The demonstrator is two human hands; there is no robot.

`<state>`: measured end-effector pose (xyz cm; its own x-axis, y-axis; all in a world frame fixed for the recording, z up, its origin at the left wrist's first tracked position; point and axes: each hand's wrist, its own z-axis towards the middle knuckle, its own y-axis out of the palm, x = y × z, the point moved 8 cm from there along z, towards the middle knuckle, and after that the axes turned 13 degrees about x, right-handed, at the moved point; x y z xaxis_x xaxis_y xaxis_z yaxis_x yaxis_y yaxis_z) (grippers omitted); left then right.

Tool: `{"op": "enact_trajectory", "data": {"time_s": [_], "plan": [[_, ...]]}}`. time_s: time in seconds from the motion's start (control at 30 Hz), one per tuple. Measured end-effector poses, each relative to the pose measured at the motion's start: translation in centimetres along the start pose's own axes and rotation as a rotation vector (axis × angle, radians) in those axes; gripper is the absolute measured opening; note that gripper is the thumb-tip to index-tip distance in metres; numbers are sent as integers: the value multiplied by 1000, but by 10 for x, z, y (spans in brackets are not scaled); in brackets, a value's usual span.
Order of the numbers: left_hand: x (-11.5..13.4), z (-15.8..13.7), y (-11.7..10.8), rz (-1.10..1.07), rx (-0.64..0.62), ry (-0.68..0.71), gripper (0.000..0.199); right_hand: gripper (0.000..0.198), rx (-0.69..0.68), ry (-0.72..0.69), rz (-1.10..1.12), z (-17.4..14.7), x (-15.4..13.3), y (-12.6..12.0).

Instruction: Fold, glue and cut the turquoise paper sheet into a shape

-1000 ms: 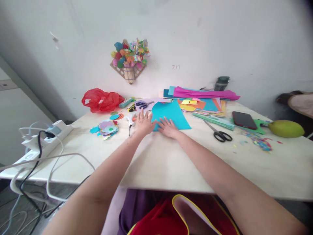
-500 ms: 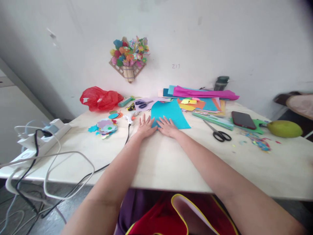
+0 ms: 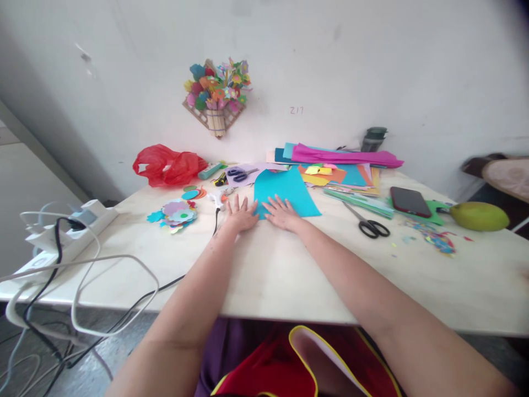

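A blue sheet [image 3: 285, 190], paper or thin felt, lies on the table in front of me. My right hand [image 3: 281, 213] rests flat with fingers spread over its lower left corner. Just left of the sheet, my left hand [image 3: 242, 214] lies palm down on the tabletop, fingers apart, its fingertips near the sheet's edge. Close to the left fingers is a white glue gun [image 3: 217, 198] with a black cord. Beyond it are dark-handled scissors [image 3: 240, 175] on lilac sheets and a yellow-black utility knife [image 3: 221, 179].
Flower-shaped cutouts [image 3: 177, 212] and a red plastic bag [image 3: 167, 165] are on the left, with a power strip [image 3: 78, 234] and loose cables at the edge. To the right lie black scissors [image 3: 372, 227], a phone [image 3: 410, 202], a green fruit-shaped object [image 3: 479, 215] and scraps [image 3: 440, 241]. Rolled sheets [image 3: 347, 156] line the wall.
My left hand has shifted slightly left, away from my right hand, widening the gap between them. The right hand stays on the blue sheet's corner.
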<state>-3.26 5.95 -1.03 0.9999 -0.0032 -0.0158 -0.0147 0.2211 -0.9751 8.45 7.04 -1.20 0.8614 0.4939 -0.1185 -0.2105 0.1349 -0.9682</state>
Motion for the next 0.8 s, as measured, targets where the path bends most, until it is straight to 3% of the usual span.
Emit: {"op": "enact_trajectory", "data": {"time_s": [0.23, 0.37, 0.47, 0.6, 0.8], "plan": [[-5, -8, -18, 64, 43, -38, 52, 54, -10, 7, 8, 0, 1, 1], [-6, -8, -31, 39, 181, -34, 54, 55, 3, 2, 2, 2, 2, 4], [4, -6, -29, -17, 221, 33, 59, 55, 28, -6, -1, 3, 1, 4], [19, -7, -20, -34, 187, 148, 58, 55, 35, -14, -16, 2, -1, 2], [16, -6, -13, -40, 115, 115, 58, 57, -14, 4, -40, -2, 17, -2]]}}
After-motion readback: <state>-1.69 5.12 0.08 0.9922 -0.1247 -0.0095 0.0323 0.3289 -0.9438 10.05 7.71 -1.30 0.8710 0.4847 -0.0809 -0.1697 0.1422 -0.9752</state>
